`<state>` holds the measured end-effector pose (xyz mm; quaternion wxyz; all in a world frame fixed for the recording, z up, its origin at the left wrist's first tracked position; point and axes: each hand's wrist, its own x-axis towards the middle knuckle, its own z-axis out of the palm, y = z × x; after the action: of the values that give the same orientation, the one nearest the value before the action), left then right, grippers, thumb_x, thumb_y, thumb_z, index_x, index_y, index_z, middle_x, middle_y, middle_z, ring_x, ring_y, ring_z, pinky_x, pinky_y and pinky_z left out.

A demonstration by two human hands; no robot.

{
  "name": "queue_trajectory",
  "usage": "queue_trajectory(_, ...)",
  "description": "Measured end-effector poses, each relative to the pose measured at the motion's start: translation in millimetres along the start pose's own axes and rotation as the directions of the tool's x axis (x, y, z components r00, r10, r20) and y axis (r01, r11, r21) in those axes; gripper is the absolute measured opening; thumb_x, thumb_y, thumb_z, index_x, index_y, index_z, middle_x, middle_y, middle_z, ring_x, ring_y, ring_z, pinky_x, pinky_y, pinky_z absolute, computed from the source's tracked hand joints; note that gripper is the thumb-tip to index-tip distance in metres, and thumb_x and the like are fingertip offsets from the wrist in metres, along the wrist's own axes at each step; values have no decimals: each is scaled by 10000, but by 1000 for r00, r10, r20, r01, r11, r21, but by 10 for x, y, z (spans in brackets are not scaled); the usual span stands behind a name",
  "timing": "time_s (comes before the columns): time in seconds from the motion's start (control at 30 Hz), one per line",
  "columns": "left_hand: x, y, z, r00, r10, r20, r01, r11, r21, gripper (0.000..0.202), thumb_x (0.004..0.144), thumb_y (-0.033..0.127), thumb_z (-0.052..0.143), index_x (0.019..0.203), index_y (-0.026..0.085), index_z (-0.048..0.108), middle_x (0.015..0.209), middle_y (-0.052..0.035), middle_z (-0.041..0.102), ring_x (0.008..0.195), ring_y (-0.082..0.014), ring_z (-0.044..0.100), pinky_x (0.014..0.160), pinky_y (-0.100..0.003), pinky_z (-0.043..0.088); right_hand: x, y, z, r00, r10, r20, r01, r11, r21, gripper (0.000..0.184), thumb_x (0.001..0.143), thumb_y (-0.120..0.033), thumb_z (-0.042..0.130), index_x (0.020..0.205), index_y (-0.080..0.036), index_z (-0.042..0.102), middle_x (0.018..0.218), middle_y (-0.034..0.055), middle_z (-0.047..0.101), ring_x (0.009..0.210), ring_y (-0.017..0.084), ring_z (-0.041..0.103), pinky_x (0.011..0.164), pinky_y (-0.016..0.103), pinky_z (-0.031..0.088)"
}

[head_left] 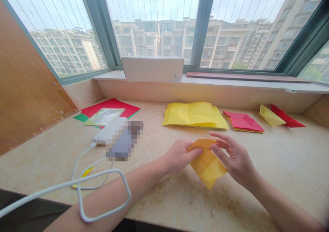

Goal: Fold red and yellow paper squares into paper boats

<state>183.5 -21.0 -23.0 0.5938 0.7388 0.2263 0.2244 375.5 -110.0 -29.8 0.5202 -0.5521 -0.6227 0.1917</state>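
A folded piece of yellow paper [207,165] is held just above the marble counter [282,156]. My left hand [178,155] pinches its upper left edge with thumb and fingers closed on the paper. My right hand [235,156] touches the paper's right side, its fingers stretched out over the top corner and the thumb under the sheet.
Behind lie a creased yellow sheet [194,114], a red folded piece [243,121], and small yellow [271,116] and red [286,117] folded pieces. Red and green sheets [110,109], a white power bank [109,131] with cables [84,177], and a white box [153,69] sit left and on the sill.
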Motion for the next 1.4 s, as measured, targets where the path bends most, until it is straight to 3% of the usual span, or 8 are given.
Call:
queue_trajectory(0.07,34,-25,-26,995,-26,-98,18,997,-74,298,875,405,594,886,127,700,805,-40,667,694,-143,572,626,-237,420,29,-40,-118,990,-116,85,121,991,-60,385,928,-316,590,1309,-281,552,1245,92,660,1023,227,679,916,403,558)
queue_trajectory(0.13,63,-38,-53,982,-44,-184,17,990,-142,320,867,416,602,893,111,695,817,-58,677,685,-146,590,625,-245,437,58,-83,-211,964,-195,181,221,966,-135,350,923,-286,581,1273,-291,587,1385,97,554,1182,270,602,999,461,511)
queue_trajectory(0.27,91,-17,-79,965,-50,-257,-3,979,-203,326,842,409,640,945,103,679,827,-70,684,654,-139,597,593,-241,448,96,-81,-228,939,-240,244,295,931,-217,292,909,-224,568,1179,-293,655,1397,83,537,1286,299,522,1072,511,448)
queue_trajectory(0.43,80,11,-63,974,-25,-225,-17,983,-185,326,827,378,672,1022,118,683,874,-71,697,678,-141,610,598,-239,465,116,3,-152,943,-231,238,281,939,-200,294,905,-177,557,1154,-284,671,1258,74,639,1161,256,614,1004,466,509)
queue_trajectory(0.77,86,-7,-89,974,-32,-226,-11,982,-187,314,824,357,692,1022,113,693,976,-102,718,842,-200,664,738,-288,502,130,12,-218,925,-218,312,283,942,-181,309,933,-276,592,1234,-276,662,1283,93,629,1183,251,604,1019,467,504)
queue_trajectory(0.97,82,2,-88,977,-32,-210,-9,981,-194,325,823,367,693,1032,118,691,989,-105,719,862,-206,663,761,-301,507,145,-2,-200,940,-199,278,255,949,-185,252,931,-306,600,1156,-274,709,1220,89,675,1111,262,640,981,476,520)
queue_trajectory(1.2,73,-22,-60,987,-26,-158,-4,982,-187,312,820,369,692,1012,122,698,973,-95,717,847,-203,663,763,-305,500,155,-35,-201,955,-140,262,194,962,-191,218,953,-334,558,974,-255,761,1049,81,731,968,237,680,884,405,556)
queue_trajectory(1.4,83,-36,-85,979,-12,-204,-22,987,-161,291,833,364,676,1002,128,693,946,-81,715,824,-193,654,736,-285,493,139,-25,-231,922,-192,335,257,952,-163,303,857,-323,698,1158,-299,704,1202,79,654,1079,251,643,948,432,537)
